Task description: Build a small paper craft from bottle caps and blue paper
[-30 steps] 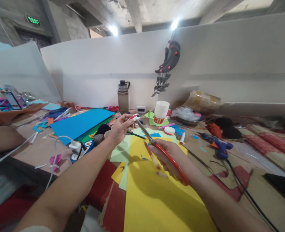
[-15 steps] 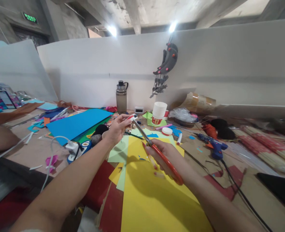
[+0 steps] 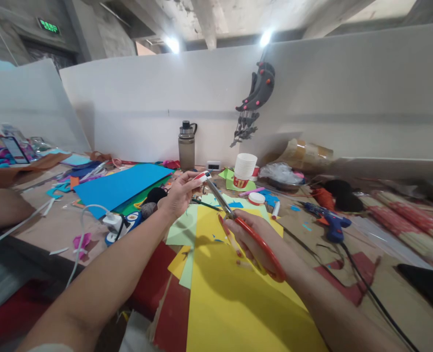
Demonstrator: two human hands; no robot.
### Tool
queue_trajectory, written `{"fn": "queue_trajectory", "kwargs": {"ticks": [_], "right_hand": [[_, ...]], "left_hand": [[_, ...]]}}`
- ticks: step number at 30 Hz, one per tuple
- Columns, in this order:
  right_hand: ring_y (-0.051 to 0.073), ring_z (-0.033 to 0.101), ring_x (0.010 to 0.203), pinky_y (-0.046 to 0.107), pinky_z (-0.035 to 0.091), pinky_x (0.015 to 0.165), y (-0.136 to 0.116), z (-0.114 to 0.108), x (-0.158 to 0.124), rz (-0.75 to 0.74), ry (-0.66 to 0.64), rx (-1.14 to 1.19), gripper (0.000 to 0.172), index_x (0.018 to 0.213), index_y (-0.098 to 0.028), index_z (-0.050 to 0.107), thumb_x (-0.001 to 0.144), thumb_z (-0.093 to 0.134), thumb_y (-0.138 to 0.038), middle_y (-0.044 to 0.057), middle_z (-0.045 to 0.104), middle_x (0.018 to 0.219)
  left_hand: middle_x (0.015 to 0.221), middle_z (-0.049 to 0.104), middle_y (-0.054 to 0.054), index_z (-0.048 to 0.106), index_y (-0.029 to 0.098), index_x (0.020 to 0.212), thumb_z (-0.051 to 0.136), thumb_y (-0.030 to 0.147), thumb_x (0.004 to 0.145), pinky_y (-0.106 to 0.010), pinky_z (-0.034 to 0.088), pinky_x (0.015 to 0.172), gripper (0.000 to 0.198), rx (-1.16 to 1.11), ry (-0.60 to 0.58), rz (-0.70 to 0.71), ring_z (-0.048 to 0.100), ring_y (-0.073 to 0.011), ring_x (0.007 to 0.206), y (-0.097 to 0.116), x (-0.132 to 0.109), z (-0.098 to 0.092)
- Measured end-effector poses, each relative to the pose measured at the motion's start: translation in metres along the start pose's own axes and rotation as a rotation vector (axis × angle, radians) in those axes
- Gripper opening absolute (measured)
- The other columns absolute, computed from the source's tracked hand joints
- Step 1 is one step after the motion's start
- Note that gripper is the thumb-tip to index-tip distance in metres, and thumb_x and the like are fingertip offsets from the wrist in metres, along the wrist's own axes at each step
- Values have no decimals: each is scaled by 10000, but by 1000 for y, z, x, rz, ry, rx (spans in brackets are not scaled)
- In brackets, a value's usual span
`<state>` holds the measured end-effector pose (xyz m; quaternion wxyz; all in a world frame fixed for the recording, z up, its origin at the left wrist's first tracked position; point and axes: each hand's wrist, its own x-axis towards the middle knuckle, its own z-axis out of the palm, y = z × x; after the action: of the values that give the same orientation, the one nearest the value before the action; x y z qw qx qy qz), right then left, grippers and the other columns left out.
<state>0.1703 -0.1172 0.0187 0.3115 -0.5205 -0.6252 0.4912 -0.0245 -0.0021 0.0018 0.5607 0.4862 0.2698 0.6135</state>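
Note:
My left hand is closed on a small red, white and dark-blue strip, pinched between thumb and fingers over the table. What the strip is made of is too small to tell. Red-handled scissors are gripped in my right hand, their blades pointing up and left. The blade tips meet the right end of the strip. Under both hands lies a big yellow sheet with small blue scraps on it, overlapping pale green paper.
A stack of paper cups and a bottle stand at the back. A blue glue gun with a black cord lies right, near wrapped sticks. Left are a blue sheet and a power strip. Another person's arm rests far left.
The whole view has shifted slightly, so things sit a little farther right. Both hands keep their holds, with the scissors' tips still at the strip.

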Motion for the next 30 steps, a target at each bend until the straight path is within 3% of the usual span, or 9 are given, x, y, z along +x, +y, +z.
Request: {"fn": "queue_trajectory", "kwargs": {"ticks": [20, 30], "right_hand": [[40, 312, 340, 137, 277, 312, -9, 3, -1, 119, 60, -11, 310, 819, -231, 483, 846, 495, -540, -100, 354, 516], [53, 306, 325, 148, 231, 297, -4, 4, 2, 80, 69, -9, 315, 833, -230, 524, 827, 499, -543, -104, 322, 473]], "left_hand": [[806, 696, -25, 668, 185, 804, 811, 285, 627, -260, 460, 647, 249, 15, -28, -1, 619, -126, 698, -1, -1, 0], [780, 673, -17, 670, 184, 807, 810, 296, 634, -273, 465, 662, 250, 17, -34, 6, 597, -120, 670, 1, -2, 2]]}}
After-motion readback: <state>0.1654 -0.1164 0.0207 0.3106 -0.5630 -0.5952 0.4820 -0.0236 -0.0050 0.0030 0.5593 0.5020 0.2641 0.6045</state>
